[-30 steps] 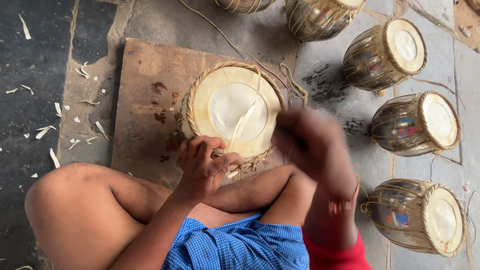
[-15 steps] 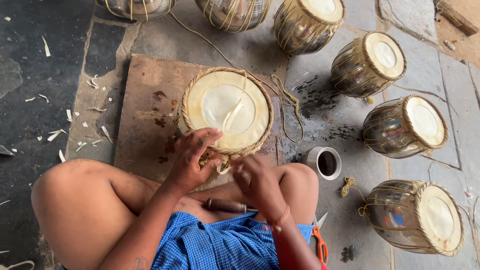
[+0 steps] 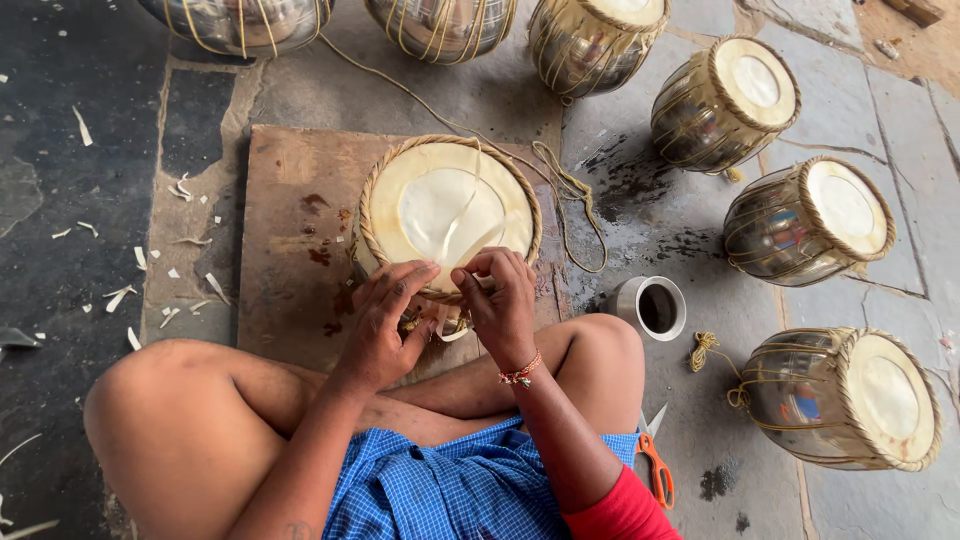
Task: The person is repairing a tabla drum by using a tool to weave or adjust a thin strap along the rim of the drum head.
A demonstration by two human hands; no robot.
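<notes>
You are lacing the round pale-skinned drum with the braided rim, centre frame on the brown wooden board. Your left hand grips its near edge; your right hand pinches a thin strap there. Next likely calls for a firm, even pull.

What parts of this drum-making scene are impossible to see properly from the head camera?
- Near rim of the drum: covered by the left hand and right hand.
- What the fingertips pinch: too small to tell.
- Scissors: blades partly behind the knee.
- Top-row drums: cut off by the upper edge.
- Cup: contents dark, unclear.
</notes>
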